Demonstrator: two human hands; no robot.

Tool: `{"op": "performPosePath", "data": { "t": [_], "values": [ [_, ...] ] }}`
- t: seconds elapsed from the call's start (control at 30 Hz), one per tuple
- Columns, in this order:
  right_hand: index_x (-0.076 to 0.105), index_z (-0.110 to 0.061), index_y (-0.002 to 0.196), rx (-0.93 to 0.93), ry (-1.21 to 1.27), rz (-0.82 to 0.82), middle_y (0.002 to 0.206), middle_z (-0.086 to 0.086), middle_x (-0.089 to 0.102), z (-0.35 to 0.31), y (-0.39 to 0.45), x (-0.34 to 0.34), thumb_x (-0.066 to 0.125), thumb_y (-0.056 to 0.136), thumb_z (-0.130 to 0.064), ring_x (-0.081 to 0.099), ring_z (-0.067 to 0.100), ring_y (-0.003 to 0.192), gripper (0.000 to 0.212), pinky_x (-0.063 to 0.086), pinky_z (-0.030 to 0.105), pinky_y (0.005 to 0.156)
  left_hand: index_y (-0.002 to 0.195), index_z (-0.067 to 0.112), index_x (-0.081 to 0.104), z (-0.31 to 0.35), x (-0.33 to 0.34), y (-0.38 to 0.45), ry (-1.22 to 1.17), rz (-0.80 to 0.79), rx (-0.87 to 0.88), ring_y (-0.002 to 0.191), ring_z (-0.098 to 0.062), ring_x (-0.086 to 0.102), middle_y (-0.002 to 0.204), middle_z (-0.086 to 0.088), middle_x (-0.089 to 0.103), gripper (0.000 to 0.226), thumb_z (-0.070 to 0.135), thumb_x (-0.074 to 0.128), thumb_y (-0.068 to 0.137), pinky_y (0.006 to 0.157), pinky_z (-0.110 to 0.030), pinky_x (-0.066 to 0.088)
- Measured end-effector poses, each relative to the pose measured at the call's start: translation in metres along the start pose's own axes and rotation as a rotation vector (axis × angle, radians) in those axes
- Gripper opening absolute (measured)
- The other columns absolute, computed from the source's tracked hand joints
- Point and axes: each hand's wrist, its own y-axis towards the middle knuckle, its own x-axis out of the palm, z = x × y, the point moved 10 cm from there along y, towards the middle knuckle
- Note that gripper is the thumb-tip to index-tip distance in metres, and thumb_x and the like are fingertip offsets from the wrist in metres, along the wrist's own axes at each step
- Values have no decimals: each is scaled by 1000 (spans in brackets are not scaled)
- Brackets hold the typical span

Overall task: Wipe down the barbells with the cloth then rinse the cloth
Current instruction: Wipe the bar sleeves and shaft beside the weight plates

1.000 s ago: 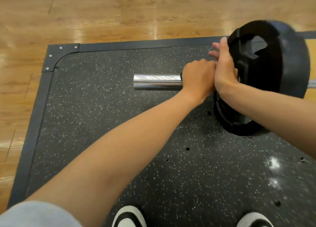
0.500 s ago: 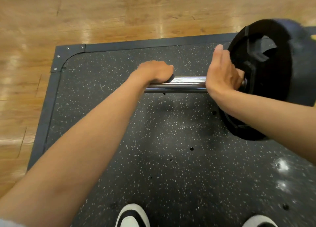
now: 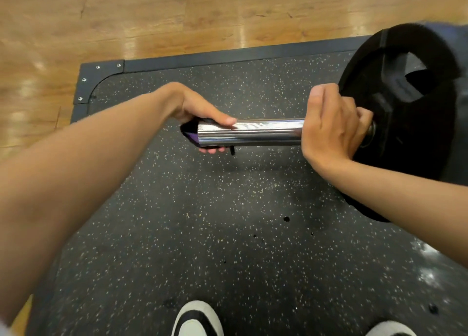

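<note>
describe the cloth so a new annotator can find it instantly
Start at the black weight plate on the right and follow the chrome barbell sleeve to its free left end. There the left hand grips a dark cloth, purple-edged, the only fabric on the bar.

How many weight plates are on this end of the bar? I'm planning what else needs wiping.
1. A black weight plate sits on the bar at the right, just past the right hand. Any plate behind it would be hidden.
</note>
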Motion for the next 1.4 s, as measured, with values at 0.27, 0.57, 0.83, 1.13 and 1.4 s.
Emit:
{"op": "performPosePath", "data": {
  "t": [0.27,0.57,0.83,1.13,1.4],
  "values": [
    [60,-26,112,-61,-9,20,95,-16,49,-7,-7,0,20,102,-50,55,19,104,47,28,41,97,117,6,64,82,50,36,21,-191,132,82,-15,73,97,-3,74,100,57,101,39,73,-30,62],
    [58,-26,114,-90,4,-3,97,-18,49,-8,-9,0,20,102,-50,55,19,106,47,28,41,98,125,7,59,-7,14,3,-183,-83,92,81,-17,72,98,-5,74,118,60,102,29,72,-30,62],
    [59,-25,112,-68,-59,-8,94,-14,48,-7,-7,1,18,103,-48,55,21,108,48,29,43,97,109,9,69,105,42,34,230,29,150,89,-21,74,102,-9,75,68,53,87,61,80,-32,60],
    [56,-29,109,-47,34,-53,100,-17,54,-4,-12,-1,23,101,-52,53,16,108,41,27,40,100,124,12,63,40,1,-19,430,436,222,99,-25,70,113,-9,72,98,75,88,52,92,-48,56],
    [49,-33,105,-2,38,-94,107,-17,61,0,-9,3,24,101,-57,50,14,111,35,25,38,101,123,33,56,59,22,-57,579,957,508,78,3,57,85,22,60,81,76,82,59,68,-23,40]
  ]
}}
